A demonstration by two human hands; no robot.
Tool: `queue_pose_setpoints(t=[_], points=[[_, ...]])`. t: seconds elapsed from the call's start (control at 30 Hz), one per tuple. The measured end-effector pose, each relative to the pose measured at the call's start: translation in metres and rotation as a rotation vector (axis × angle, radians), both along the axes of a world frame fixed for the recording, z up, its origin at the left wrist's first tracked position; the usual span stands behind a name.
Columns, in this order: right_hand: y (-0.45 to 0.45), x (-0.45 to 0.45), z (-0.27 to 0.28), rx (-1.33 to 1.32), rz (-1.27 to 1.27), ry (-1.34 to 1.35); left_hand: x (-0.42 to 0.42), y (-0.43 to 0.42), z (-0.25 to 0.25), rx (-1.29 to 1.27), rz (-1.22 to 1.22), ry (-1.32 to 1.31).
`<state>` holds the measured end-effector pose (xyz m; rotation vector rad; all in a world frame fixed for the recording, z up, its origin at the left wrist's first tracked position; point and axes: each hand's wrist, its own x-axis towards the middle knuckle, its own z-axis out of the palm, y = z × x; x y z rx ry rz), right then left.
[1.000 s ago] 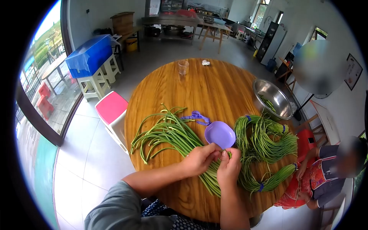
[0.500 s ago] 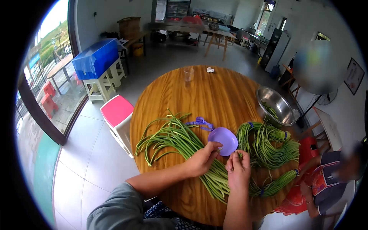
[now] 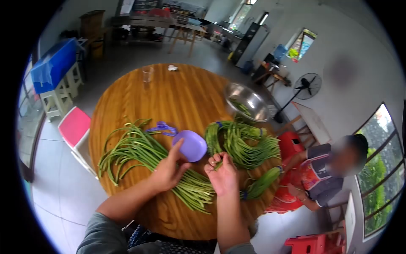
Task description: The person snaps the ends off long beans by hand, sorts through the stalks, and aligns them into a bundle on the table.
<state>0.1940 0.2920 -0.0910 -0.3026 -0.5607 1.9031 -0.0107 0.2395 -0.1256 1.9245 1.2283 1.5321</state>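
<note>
My left hand [image 3: 169, 169] hovers over the loose pile of long green garlic scapes [image 3: 141, 146], thumb and index finger apart, with nothing visible in it. Its index finger overlaps the near-left rim of a small purple bowl [image 3: 193, 146]. To the right, my right hand [image 3: 223, 173] has its fingers curled around a short green stem piece [image 3: 218, 165], mostly hidden by the fingers. Behind the loose pile lies a crumpled purple band [image 3: 163, 128]. Banded bundles of scapes [image 3: 249, 144] are right of the bowl, with a smaller tied bundle [image 3: 263, 183] nearer me.
A steel basin [image 3: 249, 101] holding some green pieces stands at the round wooden table's [image 3: 186, 93] back right. A clear cup [image 3: 148, 74] and crumpled white tissue [image 3: 172, 67] are at the far edge. Another person [image 3: 315, 173] in a red apron sits at the right.
The view has swung to the right, bringing more of the other person and a window into sight. My left hand has opened from a pinch and separated from my right hand.
</note>
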Motion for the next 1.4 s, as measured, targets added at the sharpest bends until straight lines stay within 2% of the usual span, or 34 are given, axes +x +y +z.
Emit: queue_pose_setpoints(t=[0.07, 0.17, 0.27, 0.3, 0.33, 0.4, 0.47, 0.5, 0.57, 0.63, 0.7, 0.73, 0.8, 0.93, 1.0, 1.17, 1.27, 1.4], points=[[0.002, 0.007, 0.017, -0.142, -0.103, 0.087, 0.000, 0.001, 0.006, 0.027, 0.002, 0.003], [0.012, 0.029, 0.043, -0.149, -0.215, 0.198, -0.002, -0.002, 0.008, -0.076, -0.001, 0.016], [0.025, 0.041, 0.120, 0.089, -0.290, 0.224, 0.001, -0.003, 0.010, -0.062, -0.077, 0.039], [0.043, 0.045, 0.140, 0.282, -0.307, 0.204, 0.001, -0.004, 0.010, -0.058, -0.077, 0.035], [0.081, 0.062, 0.152, 0.335, -0.271, 0.238, 0.002, -0.004, 0.010, -0.049, -0.082, 0.047], [0.148, 0.061, 0.191, 0.222, -0.496, 0.063, 0.002, -0.004, 0.010, -0.041, -0.093, 0.069], [0.185, 0.053, 0.209, 0.020, -0.680, -0.292, 0.003, -0.002, 0.007, 0.053, -0.036, 0.065], [0.200, 0.061, 0.190, 0.022, -0.677, -0.292, 0.002, -0.001, 0.006, 0.055, -0.033, 0.064], [0.221, 0.071, 0.144, -0.027, -0.916, -0.885, -0.002, 0.002, 0.006, 0.024, -0.044, 0.111], [0.185, 0.064, 0.105, 0.240, -0.697, -0.974, -0.003, 0.007, 0.005, 0.013, -0.014, 0.085], [0.124, 0.036, 0.073, 0.259, -0.588, -0.954, -0.007, 0.008, 0.000, 0.162, -0.092, 0.195], [0.107, 0.030, 0.057, 0.211, -0.551, -0.960, -0.007, 0.007, 0.002, 0.151, -0.096, 0.204], [0.072, 0.025, 0.021, 0.330, -0.512, -0.875, -0.010, 0.010, -0.002, 0.151, -0.171, 0.226], [0.030, 0.010, 0.011, 0.376, -0.491, -0.896, -0.013, 0.008, -0.004, 0.104, -0.250, 0.277], [0.021, 0.006, 0.002, 0.507, -0.509, -1.008, -0.012, 0.005, 0.001, 0.069, -0.293, 0.354], [0.003, 0.007, -0.006, 0.537, -0.474, -1.075, -0.010, 0.001, 0.015, 0.046, -0.392, 0.365], [0.003, 0.006, -0.006, 0.570, -0.448, -1.127, -0.001, 0.001, 0.008, 0.003, -0.251, 0.423], [-0.001, 0.008, -0.005, 0.671, -0.468, -1.215, -0.001, 0.005, 0.000, 0.048, -0.191, 0.536]])
